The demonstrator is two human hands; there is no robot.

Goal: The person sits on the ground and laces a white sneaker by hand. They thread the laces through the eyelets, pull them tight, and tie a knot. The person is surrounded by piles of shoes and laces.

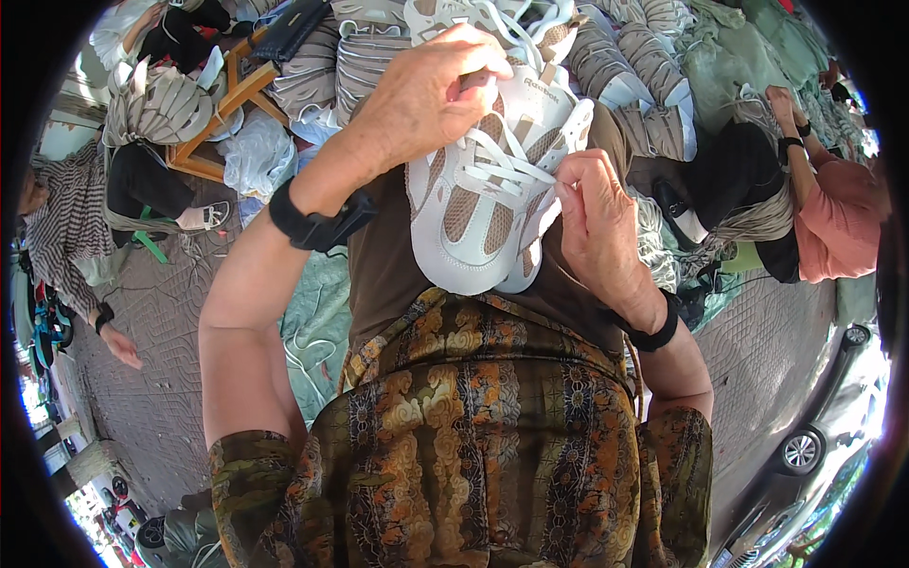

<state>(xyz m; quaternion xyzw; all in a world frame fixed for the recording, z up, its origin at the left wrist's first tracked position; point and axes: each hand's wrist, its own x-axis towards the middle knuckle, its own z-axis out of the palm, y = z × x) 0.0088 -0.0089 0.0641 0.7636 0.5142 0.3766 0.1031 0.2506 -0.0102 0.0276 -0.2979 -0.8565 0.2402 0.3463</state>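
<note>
Pinching a flat white lace (pixel 538 173), the bare right hand (pixel 603 220) is right of a white sneaker with tan mesh panels (pixel 464 254) at upper centre. The bare left hand (pixel 426 97) curls at its upper left; whether it grips anything, I cannot tell. Beyond, grey-beige shoe pieces (pixel 620 66) lie stacked across the top.

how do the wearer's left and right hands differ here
The left hand is higher in view, over the upper part of the white shoes; the right hand is lower, at their right side. The left wristband carries a boxy device; the right wristband looks plain. Both hands have bent fingers and black wristbands.
</note>
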